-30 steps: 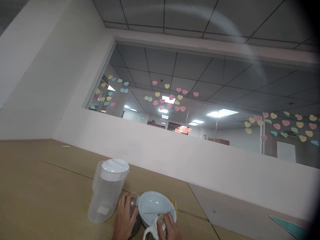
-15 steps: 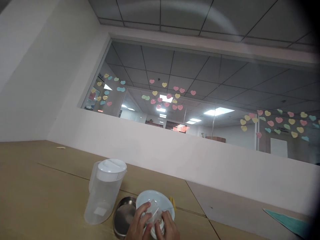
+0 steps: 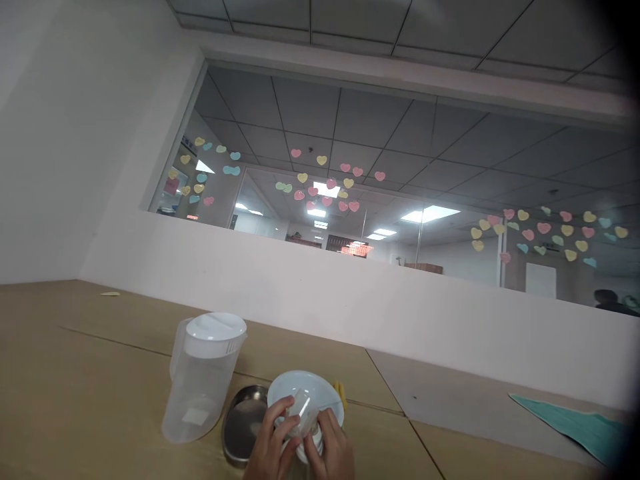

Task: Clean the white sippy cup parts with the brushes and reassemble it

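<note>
Both hands, left hand (image 3: 270, 443) and right hand (image 3: 333, 450), still pinch the clear lid (image 3: 301, 408) with fingers closed on it over the plate (image 3: 320, 390), beside the tin (image 3: 243, 420) and jug (image 3: 203, 377), all slightly lower-left than before

One head-worn camera, tilted upward: the bench (image 3: 75, 373) fills only the bottom, close by, while the interior window (image 3: 400, 193) fills the middle.

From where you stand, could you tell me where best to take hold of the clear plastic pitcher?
Probably by the handle on the pitcher's far left side, coming from the left. It stands upright with its white lid on, and that side is away from the steel dish and both hands.
</note>
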A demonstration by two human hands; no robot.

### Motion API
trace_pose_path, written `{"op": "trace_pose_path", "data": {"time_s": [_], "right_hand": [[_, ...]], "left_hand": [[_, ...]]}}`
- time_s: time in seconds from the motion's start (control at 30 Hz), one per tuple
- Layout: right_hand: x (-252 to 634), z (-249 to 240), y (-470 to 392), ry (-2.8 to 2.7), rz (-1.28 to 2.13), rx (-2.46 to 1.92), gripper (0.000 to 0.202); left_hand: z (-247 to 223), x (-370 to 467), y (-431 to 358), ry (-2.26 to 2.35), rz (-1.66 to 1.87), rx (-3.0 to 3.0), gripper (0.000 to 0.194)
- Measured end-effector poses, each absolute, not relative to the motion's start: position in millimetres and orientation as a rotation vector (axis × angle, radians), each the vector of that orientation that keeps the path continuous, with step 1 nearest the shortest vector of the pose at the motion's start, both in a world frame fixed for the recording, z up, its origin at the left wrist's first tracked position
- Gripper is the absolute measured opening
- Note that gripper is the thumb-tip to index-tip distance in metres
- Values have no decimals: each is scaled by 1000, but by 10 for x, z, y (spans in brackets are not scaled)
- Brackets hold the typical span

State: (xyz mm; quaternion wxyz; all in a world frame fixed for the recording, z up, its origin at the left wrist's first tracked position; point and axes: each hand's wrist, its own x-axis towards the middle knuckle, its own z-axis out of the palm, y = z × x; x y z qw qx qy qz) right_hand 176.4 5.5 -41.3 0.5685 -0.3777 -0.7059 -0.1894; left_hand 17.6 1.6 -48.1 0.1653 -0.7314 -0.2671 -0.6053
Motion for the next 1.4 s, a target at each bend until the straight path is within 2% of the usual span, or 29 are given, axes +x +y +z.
{"op": "trace_pose_path", "data": {"time_s": [0.23,0.53,1.17,1.4], "right_hand": [[1805,-312,-12,-1756,-508,-871,22],[1825,-334,22,-1783,-527,-860,24],[1805,-312,0,-1763,-547,-850,30],[1817,-312,10,-1806,-505,-844,25]], "left_hand": [[-401,188,-39,-723,-1800,-2001,25],[-405,244,-89,-830,-1801,-2043,31],[-361,262,-134,-791,-1799,-2035,29],[-357,204,-59,-683,-1736,-2011,35]]}}
